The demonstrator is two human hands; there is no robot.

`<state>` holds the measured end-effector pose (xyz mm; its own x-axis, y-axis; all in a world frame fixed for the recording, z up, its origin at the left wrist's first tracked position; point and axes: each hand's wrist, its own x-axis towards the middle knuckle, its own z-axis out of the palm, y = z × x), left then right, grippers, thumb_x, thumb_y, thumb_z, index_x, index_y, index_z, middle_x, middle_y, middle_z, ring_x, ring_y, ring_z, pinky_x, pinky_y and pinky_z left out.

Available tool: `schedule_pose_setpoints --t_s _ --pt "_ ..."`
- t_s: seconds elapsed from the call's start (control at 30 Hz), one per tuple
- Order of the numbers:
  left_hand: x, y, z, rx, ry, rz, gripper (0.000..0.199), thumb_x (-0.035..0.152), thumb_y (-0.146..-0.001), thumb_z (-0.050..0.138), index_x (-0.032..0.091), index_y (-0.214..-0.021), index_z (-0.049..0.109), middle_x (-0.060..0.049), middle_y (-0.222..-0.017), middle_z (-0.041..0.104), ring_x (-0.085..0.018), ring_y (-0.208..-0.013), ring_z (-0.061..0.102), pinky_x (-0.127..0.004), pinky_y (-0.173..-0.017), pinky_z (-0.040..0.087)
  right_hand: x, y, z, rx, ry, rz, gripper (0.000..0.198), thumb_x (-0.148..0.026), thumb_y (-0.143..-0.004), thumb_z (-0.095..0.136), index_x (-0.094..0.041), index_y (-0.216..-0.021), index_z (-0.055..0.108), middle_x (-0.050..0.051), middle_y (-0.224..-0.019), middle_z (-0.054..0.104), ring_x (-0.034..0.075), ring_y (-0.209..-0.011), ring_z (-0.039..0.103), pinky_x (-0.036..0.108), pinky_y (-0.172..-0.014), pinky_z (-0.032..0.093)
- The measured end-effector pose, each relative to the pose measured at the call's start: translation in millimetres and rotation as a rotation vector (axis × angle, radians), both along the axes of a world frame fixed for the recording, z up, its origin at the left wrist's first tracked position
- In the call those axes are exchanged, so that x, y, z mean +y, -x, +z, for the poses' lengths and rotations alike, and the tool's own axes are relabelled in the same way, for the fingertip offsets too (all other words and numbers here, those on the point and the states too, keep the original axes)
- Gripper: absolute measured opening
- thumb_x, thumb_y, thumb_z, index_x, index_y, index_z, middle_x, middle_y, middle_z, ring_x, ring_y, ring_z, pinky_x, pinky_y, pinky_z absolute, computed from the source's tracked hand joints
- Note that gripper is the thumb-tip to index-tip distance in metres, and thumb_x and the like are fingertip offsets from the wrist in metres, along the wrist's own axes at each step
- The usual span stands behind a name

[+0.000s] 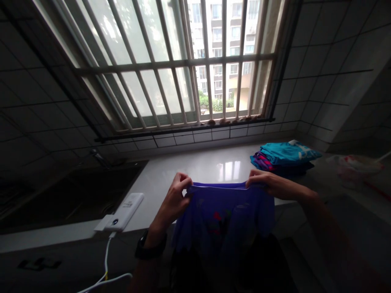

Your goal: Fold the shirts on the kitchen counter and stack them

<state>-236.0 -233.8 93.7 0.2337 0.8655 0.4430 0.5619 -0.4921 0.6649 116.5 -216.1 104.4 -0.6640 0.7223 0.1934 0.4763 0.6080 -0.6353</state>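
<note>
A purple T-shirt [226, 207] with a small coloured print on its front hangs down over the counter's near edge, stretched between my two hands. My left hand [180, 190] is closed in a pinch on the shirt's upper left part, beside the neckline. On the other side, my right hand [259, 179] pinches the upper right part the same way. The neckline runs nearly straight between them. Shadow hides the shirt's lower end.
Folded clothes [284, 154], blue on top, lie stacked at the counter's back right. A white power bank [126, 209] with a cable rests left, beside the dark sink [61, 199]. A plastic bag [351, 165] sits far right. The barred window [177, 63] is behind.
</note>
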Motion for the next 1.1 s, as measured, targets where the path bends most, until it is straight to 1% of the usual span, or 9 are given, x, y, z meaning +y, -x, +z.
schedule_pose_setpoints --t_s 0.1,0.27,0.4,0.47,0.63,0.8,0.9,1.0,1.1 --pt "0.8 3.4 2.5 0.011 0.037 -0.022 0.005 0.02 -0.081 0.057 0.02 -0.076 0.057 -0.007 -0.105 0.058 -0.019 -0.093 0.06 -0.033 -0.083 0.052 1.3 -1.9 -0.1 -0.007 -0.02 -0.001 0.018 -0.013 -0.087 0.055 -0.021 -0.087 0.071 0.005 -0.095 0.062 0.016 -0.083 0.06 0.026 -0.072 0.047" --pt "-12.6 19.8 1.9 0.028 0.159 -0.053 0.01 0.023 -0.085 0.059 0.021 -0.078 0.052 0.003 -0.069 0.056 -0.012 -0.064 0.052 -0.023 -0.06 0.044 1.5 -9.1 -6.8 -0.017 -0.079 -0.049 0.013 -0.012 -0.086 0.058 -0.019 -0.082 0.067 0.002 -0.083 0.065 0.014 -0.073 0.058 0.025 -0.066 0.043" --pt "-34.7 17.5 -1.5 -0.051 0.297 -0.662 0.039 0.029 -0.089 0.066 0.021 -0.125 0.053 -0.004 -0.086 0.072 -0.016 -0.076 0.066 -0.026 -0.068 0.051 -3.8 10.6 -8.5 0.213 -0.119 -0.1 0.01 -0.015 -0.087 0.06 -0.019 -0.077 0.06 0.002 -0.079 0.068 0.014 -0.071 0.06 0.025 -0.065 0.044" --pt "-36.3 1.5 -1.8 -0.083 0.277 -0.809 0.055 0.032 -0.091 0.065 0.025 -0.142 0.044 -0.007 -0.098 0.074 -0.02 -0.09 0.069 -0.031 -0.079 0.054 -7.8 30.5 -4.8 0.354 -0.066 0.004 0.019 -0.018 -0.09 0.06 -0.02 -0.072 0.053 0.004 -0.088 0.072 0.016 -0.079 0.065 0.027 -0.07 0.048" --pt "-13.9 -55.0 -4.0 -0.078 0.187 -0.549 0.059 0.038 -0.071 0.085 0.024 -0.123 0.063 -0.005 -0.113 0.071 -0.023 -0.1 0.066 -0.035 -0.088 0.055 -14.5 81.2 2.7 0.542 0.076 0.299 0.027 -0.022 -0.094 0.062 -0.021 -0.071 0.047 0.005 -0.094 0.073 0.016 -0.084 0.066 0.028 -0.074 0.05" --pt "-18.8 -72.4 -13.0 -0.164 0.333 -0.445 0.025 0.039 -0.083 0.072 0.015 -0.084 0.069 -0.001 -0.076 0.067 -0.013 -0.068 0.059 -0.025 -0.063 0.051 -20.1 90.5 -20.0 0.714 0.087 -0.016 0.019 -0.036 -0.094 0.063 -0.023 -0.106 0.057 0.005 -0.107 0.065 0.017 -0.096 0.062 0.028 -0.078 0.05" --pt "-30.9 -64.2 -11.9 -0.255 0.262 -0.238 0.025 0.04 -0.088 0.065 0.015 -0.086 0.065 -0.001 -0.075 0.064 -0.012 -0.065 0.055 -0.024 -0.058 0.048 -32.1 75.5 -40.5 0.424 0.289 -0.024 0.038 -0.047 -0.096 0.057 -0.02 -0.124 0.058 0.005 -0.107 0.066 0.018 -0.093 0.061 0.028 -0.078 0.05" --pt "-37.2 -45.7 -4.4 -0.175 0.189 -0.196 0.022 0.038 -0.086 0.065 0.018 -0.095 0.06 -0.001 -0.082 0.064 -0.013 -0.068 0.055 -0.024 -0.062 0.048 -45.1 58.0 -52.5 0.1 0.385 0.068 0.033 -0.046 -0.089 0.066 -0.016 -0.103 0.069 0.0 -0.088 0.066 0.017 -0.08 0.059 0.025 -0.07 0.046" --pt "-37.4 -21.1 2.9 0.008 0.13 -0.154 0.015 0.031 -0.085 0.061 0.02 -0.094 0.056 0.002 -0.08 0.061 -0.013 -0.069 0.054 -0.024 -0.064 0.045 -48.2 41.0 -52.6 0.029 0.265 0.036 0.024 -0.037 -0.087 0.067 -0.016 -0.076 0.068 0.0 -0.08 0.061 0.015 -0.075 0.056 0.024 -0.068 0.044"
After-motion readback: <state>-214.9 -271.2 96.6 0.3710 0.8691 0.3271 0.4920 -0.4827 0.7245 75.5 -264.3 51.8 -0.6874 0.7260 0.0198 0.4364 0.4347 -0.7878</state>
